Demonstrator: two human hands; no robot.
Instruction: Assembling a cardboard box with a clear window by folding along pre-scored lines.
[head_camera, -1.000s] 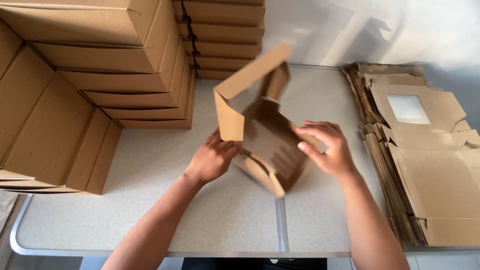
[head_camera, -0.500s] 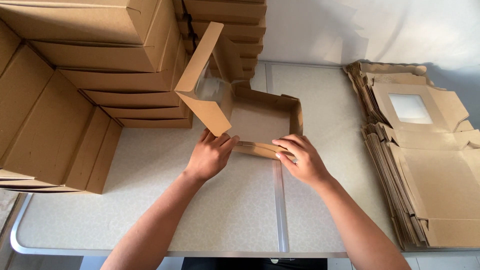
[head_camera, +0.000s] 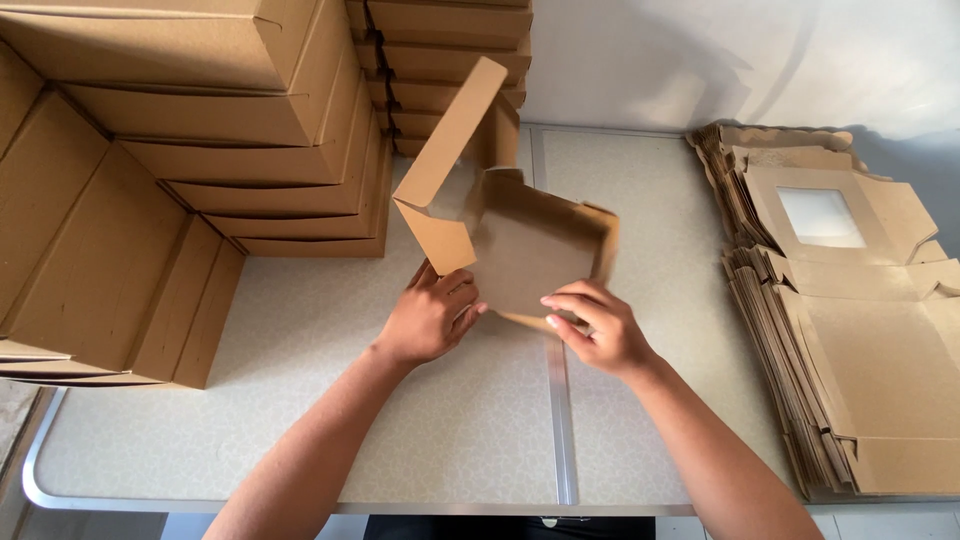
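A brown cardboard box (head_camera: 530, 250) sits half-folded on the table, its lid flap standing up at the back left and its tray walls raised. My left hand (head_camera: 430, 315) grips the near left corner of the tray. At the near front wall, my right hand (head_camera: 595, 325) pinches the box edge with fingers curled over it. Both hands are touching the same box.
Stacks of folded brown boxes (head_camera: 180, 130) fill the left and back of the speckled table (head_camera: 300, 400). A thick pile of flat box blanks (head_camera: 860, 320), the top one with a window cut-out, lies at the right. A metal seam runs down the table's middle.
The box was turned and set down flat with its tray facing up. My hands shifted to its near edge, and the lid flap swung to stand at the back left.
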